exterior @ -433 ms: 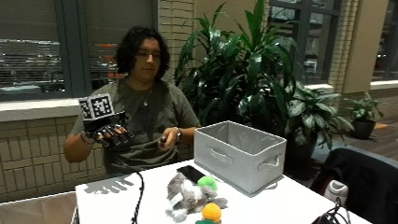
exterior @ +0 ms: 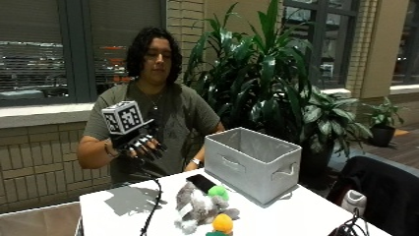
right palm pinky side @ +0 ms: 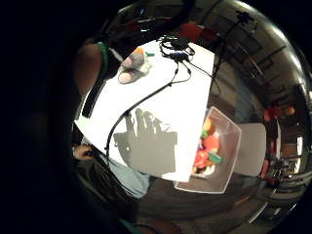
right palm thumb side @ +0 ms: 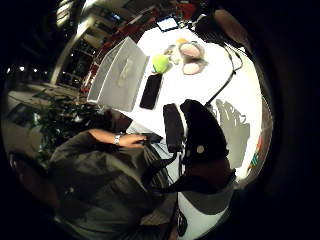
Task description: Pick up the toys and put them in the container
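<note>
My gloved right hand [exterior: 141, 145] hangs in the air over the table's near-left part, fingers spread and relaxed, holding nothing. On the white table [exterior: 131, 216] lie a grey plush toy [exterior: 195, 208], a green ball [exterior: 218, 192] and a small orange toy [exterior: 223, 223], close together. The grey fabric container [exterior: 252, 167] stands to their right. In the little finger side palm view the container [right palm pinky side: 230, 134] holds several red, orange and green toys [right palm pinky side: 207, 152]. The plush [right palm thumb side: 188, 57] and ball [right palm thumb side: 160, 63] also show in the thumb side palm view.
A black phone [exterior: 201, 183] lies between the toys and the container. A black cable [exterior: 152, 206] runs across the table from the hand. The person's bare left hand [exterior: 194, 163] rests at the table's far edge. A large plant [exterior: 275, 83] stands behind.
My gloved hand has moved a little lower and toward the container side of the table. The toys, phone and container have stayed in place.
</note>
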`<state>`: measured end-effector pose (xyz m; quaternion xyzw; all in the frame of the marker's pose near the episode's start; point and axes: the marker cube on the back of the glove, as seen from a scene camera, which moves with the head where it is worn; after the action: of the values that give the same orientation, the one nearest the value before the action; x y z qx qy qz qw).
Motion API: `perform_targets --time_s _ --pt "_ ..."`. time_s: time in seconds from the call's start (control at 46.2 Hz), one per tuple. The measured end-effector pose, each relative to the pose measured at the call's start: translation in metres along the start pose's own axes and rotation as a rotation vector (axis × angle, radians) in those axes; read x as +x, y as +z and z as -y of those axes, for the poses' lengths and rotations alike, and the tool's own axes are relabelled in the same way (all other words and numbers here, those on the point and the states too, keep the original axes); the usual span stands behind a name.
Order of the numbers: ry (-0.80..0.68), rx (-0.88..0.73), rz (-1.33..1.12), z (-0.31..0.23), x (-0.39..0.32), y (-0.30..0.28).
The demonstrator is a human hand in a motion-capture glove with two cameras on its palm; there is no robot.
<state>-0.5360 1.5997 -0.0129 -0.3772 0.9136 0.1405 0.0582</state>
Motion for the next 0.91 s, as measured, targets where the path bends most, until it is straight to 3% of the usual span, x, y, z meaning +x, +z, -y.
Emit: perform_targets --time_s 0.282,0.412,0.715,0.91 --pt "0.131 -0.106 -0.071 0.143 -0.021 0.1" --pt "0.185 -0.198 -0.124 0.166 -0.013 0.152" --pt "0.145 0.11 -0.321 0.157 0.01 0.168" --pt "0.106 0.4 -0.223 0.138 0.006 0.087"
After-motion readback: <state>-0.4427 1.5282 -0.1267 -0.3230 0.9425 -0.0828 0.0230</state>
